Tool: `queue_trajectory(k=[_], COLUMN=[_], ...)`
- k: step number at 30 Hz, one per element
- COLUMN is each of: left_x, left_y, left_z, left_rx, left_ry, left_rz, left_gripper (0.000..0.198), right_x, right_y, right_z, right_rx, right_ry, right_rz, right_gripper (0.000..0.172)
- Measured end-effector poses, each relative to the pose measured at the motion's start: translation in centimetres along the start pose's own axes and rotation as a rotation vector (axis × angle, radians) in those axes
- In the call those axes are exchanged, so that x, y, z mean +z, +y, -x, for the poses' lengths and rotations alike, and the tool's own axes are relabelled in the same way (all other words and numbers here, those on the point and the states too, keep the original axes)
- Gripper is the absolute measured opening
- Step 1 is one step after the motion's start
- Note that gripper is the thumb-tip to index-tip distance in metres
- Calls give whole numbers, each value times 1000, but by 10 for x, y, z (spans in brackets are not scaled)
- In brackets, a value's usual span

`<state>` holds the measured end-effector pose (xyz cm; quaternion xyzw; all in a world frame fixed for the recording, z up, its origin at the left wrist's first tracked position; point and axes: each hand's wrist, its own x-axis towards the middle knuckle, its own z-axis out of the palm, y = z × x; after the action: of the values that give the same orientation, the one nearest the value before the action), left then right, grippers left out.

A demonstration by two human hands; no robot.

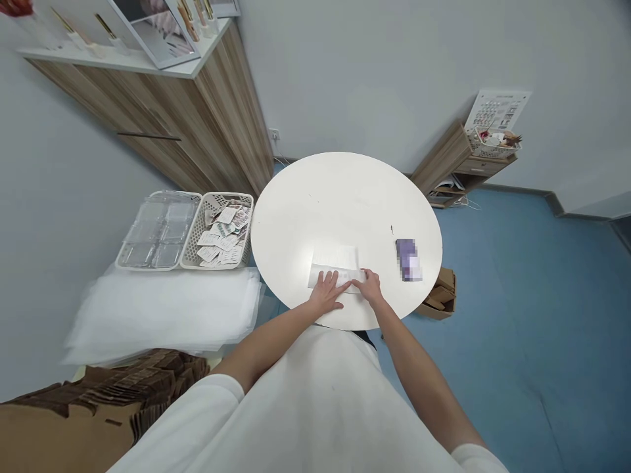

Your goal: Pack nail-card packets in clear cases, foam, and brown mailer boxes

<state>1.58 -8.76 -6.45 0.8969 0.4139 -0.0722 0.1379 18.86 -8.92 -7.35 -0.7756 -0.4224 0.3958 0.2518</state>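
Observation:
On the round white table (340,197) lies a thin white wrapping sheet (335,255), its near part folded or rolled into a flat strip. Whether anything is inside the fold cannot be seen. My left hand (325,293) rests on the strip with its fingers spread. At the strip's right end, my right hand (369,287) has its thumb on the near side and its fingers bent round the far edge. The two thumbs nearly meet along the strip.
A pixelated purple item (408,259) lies right on the table. To the left are a basket of small packets (185,257), clear plastic boxes (165,223), stacked white sheets (167,309) and folded cardboard (64,427). An open carton (438,312) stands beneath the table's right edge.

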Motion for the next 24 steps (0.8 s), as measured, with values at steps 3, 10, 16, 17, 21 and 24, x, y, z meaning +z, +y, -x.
queue_trajectory(k=[3,10,16,17,21,24], left_x=[0,-4,-8,-8,-7,-5], left_y=[3,6,4,4,2,-1], left_z=[-2,-6,-4,-2,4,8], left_rx=[-12,-46,-60,-51,6,8], left_ry=[-10,-32,-58,-58,-32,9], left_rz=[-3,88,216,245,347,389], left_gripper=[83,79,79,80,81,80], right_x=[-3,1,6,4,-4,-1], right_y=[-3,6,9,8,4,-5], right_z=[2,12,20,21,25,31], right_rx=[-29,80,56,53,26,-38], right_ry=[-13,11,63,75,105,50], right_rz=[-42,-120,-79,-77,-63,-54], right_gripper=[56,46,26,25,22,19])
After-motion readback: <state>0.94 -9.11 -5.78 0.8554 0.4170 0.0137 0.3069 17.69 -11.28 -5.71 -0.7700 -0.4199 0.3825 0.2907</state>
